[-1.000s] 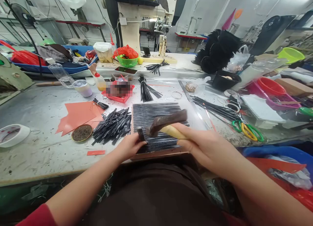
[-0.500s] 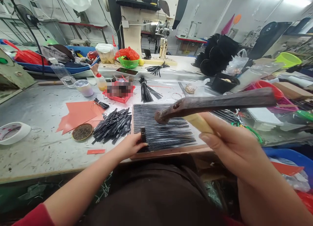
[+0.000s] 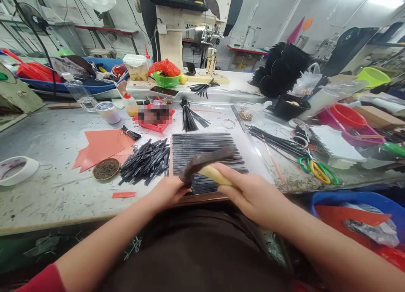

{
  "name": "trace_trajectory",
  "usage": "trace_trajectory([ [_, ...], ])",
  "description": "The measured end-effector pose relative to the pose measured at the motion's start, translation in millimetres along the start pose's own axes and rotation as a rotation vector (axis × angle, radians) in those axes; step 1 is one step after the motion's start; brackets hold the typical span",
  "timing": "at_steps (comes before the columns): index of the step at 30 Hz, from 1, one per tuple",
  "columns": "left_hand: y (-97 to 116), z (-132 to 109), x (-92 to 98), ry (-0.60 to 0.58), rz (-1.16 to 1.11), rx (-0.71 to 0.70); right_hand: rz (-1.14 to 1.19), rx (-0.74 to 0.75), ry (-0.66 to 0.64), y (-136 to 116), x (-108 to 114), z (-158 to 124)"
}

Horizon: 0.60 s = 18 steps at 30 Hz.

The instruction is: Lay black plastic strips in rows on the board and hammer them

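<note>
My right hand (image 3: 253, 193) is closed around the pale handle of a hammer (image 3: 205, 160) with a long, dark brown metal head. The hammer's striking end is low, directly above the fingers of my left hand (image 3: 167, 191). My left hand is pinched at the front left of a board (image 3: 207, 198), holding a short dark punch that the hammer head now mostly hides. Thin black strips (image 3: 202, 141) lie side by side across the board. Whether the hammer touches the punch, I cannot tell.
Left of the board is a heap of loose black strips (image 3: 147, 161), with a round dish (image 3: 106, 170) and orange sheets (image 3: 103, 144) beyond. Scissors (image 3: 319, 172) and long black strips (image 3: 275, 141) lie to the right. A sewing machine (image 3: 171, 43) stands behind.
My right hand has swung the hammer down and to the left, from raised over the board's right side to my left hand. My left hand stays in place.
</note>
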<state>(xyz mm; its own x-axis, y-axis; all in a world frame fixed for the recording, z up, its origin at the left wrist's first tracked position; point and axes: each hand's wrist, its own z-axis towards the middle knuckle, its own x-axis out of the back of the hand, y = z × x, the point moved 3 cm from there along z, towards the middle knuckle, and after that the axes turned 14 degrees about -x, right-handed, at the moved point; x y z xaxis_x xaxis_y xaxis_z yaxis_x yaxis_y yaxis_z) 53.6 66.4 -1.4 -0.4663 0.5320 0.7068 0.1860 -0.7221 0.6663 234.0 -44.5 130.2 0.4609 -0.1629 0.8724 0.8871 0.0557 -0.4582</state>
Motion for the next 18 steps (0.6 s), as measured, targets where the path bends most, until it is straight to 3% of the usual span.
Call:
trace_trajectory([
  [4,-5.6,-1.3,0.4,0.048,-0.042,0.062,-0.041,-0.051,-0.138,-3.7,-2.6,-8.6],
  [11,-1.1,-2.8,2.9,0.034,-0.075,0.058,0.045,0.001,0.048,1.5,16.7,-12.1],
  [18,3.0,2.7,2.5,-0.022,-0.063,0.012,0.104,0.075,0.086,-6.1,19.6,-10.4],
])
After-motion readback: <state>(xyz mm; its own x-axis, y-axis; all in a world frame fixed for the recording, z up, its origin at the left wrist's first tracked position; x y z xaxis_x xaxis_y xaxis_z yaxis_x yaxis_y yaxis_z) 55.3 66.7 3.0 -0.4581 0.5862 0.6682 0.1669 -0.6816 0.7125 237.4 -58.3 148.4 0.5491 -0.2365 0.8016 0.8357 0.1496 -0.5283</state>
